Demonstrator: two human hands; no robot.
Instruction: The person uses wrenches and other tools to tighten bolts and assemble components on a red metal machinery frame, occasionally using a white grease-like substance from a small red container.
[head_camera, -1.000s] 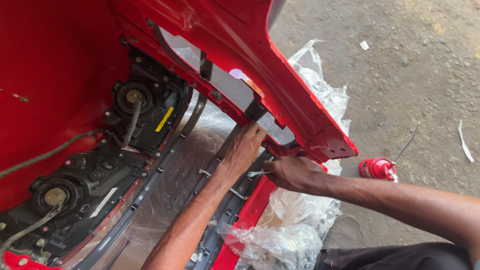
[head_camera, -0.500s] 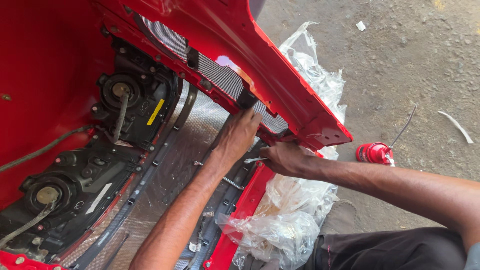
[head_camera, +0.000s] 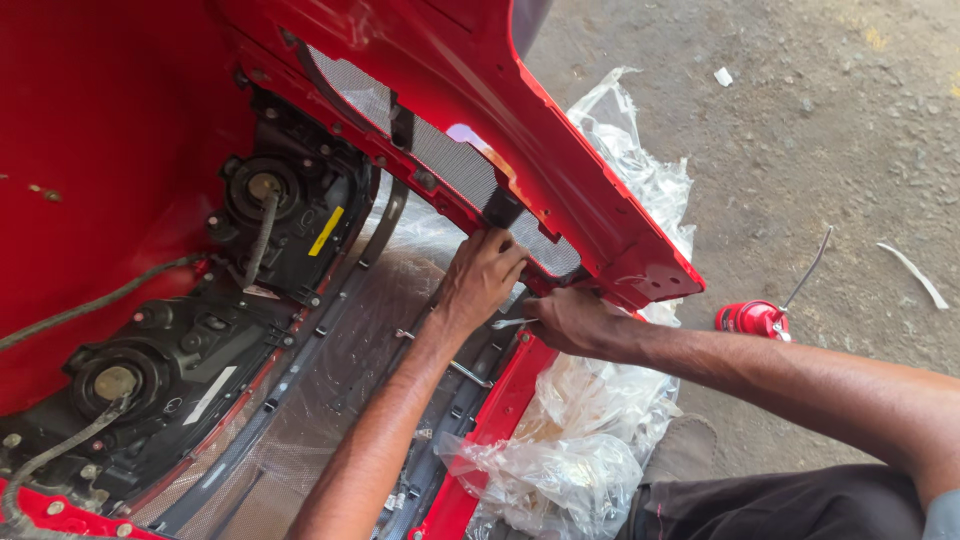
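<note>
Head view: we see left hand curled, fingertips pressed on mesh grille inside red bumper. Right hand closed around small metal tool, tip between both hands' fingers, just below grille.

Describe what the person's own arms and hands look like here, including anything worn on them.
Both forearms are bare, with no sleeves in view. The left hand and right hand wear no gloves; no rings, watch or bands are visible. Dark trousers show at the lower right.
</note>
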